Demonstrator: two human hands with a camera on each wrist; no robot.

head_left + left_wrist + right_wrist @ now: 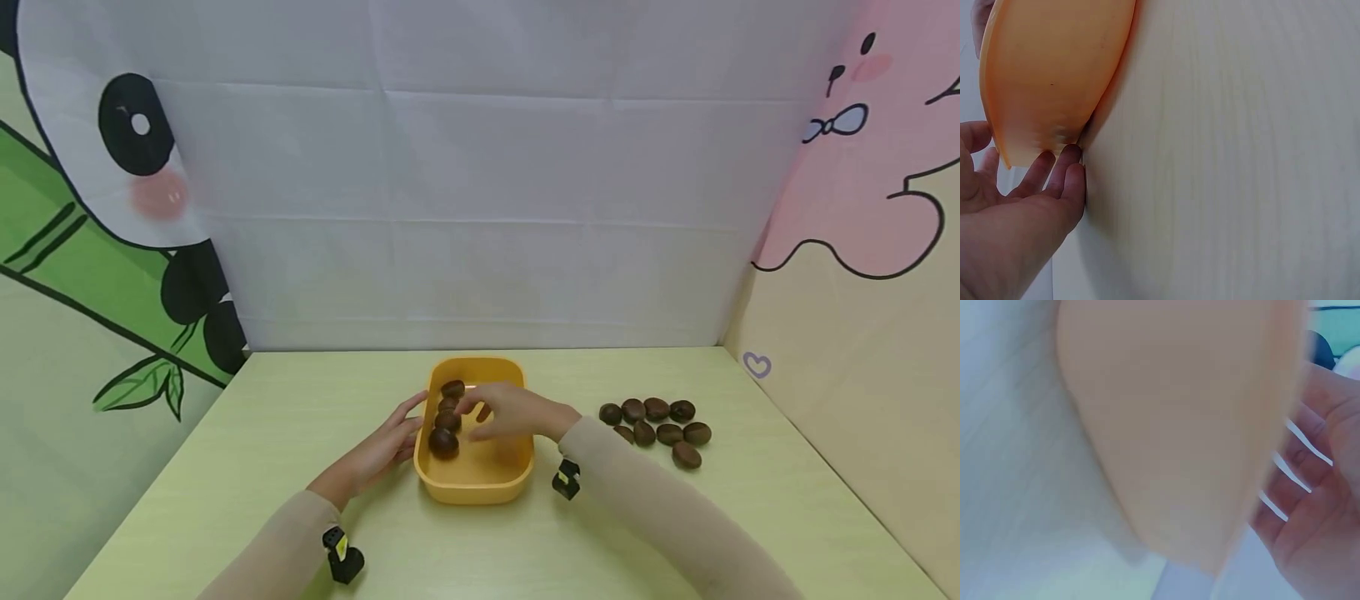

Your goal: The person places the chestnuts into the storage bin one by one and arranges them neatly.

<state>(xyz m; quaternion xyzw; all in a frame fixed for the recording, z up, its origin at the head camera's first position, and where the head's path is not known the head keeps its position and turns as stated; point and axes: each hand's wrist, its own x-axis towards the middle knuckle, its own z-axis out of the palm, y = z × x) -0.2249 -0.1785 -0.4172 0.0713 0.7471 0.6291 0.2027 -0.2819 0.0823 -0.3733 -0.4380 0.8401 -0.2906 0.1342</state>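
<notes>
A yellow plastic container point(476, 493) stands on the table, with several glossy brown chestnuts point(444, 443) lined along its inner left side. Against the outside of its left wall rest the extended fingertips of my left hand point(381, 454); the left wrist view shows those fingers point(1038, 173) spread at the orange-looking wall. My right hand point(517, 412) hovers over the container near the chestnuts, fingers apart and bent downward. In the right wrist view, the palm and spread fingers of the right hand point(1313, 469) appear beyond the container's wall, and no chestnut shows in them.
To the right of the container, several more chestnuts point(670, 434) lie in loose rows on the pale wooden table point(630, 533), partly behind the right sleeve. A white cloth backdrop point(480, 208) rises at the table's back edge, with cartoon-printed panels on both sides.
</notes>
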